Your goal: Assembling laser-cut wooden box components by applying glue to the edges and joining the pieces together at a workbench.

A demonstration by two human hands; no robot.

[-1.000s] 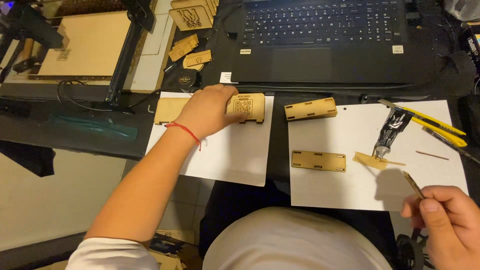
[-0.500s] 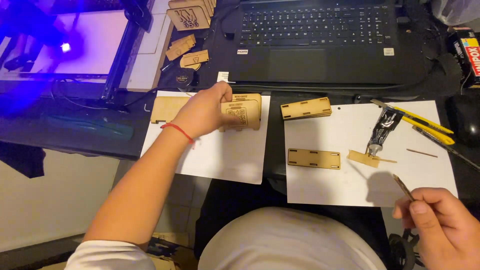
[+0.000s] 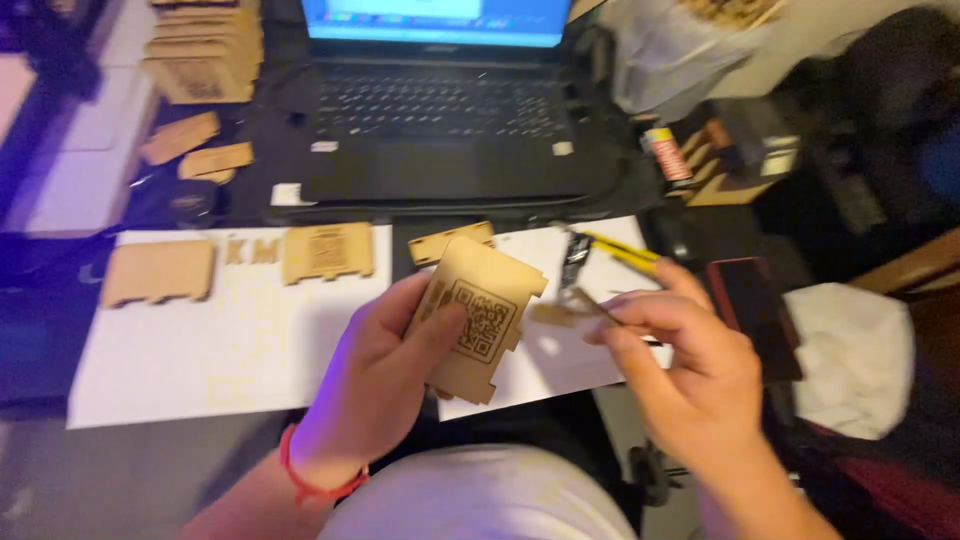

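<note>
My left hand (image 3: 385, 375) holds a flat laser-cut wooden panel (image 3: 480, 315) with an engraved square code, lifted over my lap. My right hand (image 3: 680, 360) is close beside it, pinching a thin stick-like tool (image 3: 590, 303) whose tip points at the panel's right edge. On the white paper sheets (image 3: 230, 350) behind lie more wooden panels: one at the left (image 3: 160, 272), one engraved (image 3: 327, 252), and one partly hidden behind the held panel (image 3: 450, 240). A yellow utility knife (image 3: 615, 250) lies on the right sheet.
An open black laptop (image 3: 450, 130) stands at the back. Stacked wooden boxes (image 3: 205, 55) and loose wooden pieces (image 3: 195, 150) are at the back left. A dark phone-like slab (image 3: 750, 310) and white cloth (image 3: 850, 360) lie to the right. A glue tube (image 3: 668, 155) sits beyond.
My left hand picked a wooden panel off the paper and brought it toward me. My right hand rose with the thin tool to meet it. The view swung right and up.
</note>
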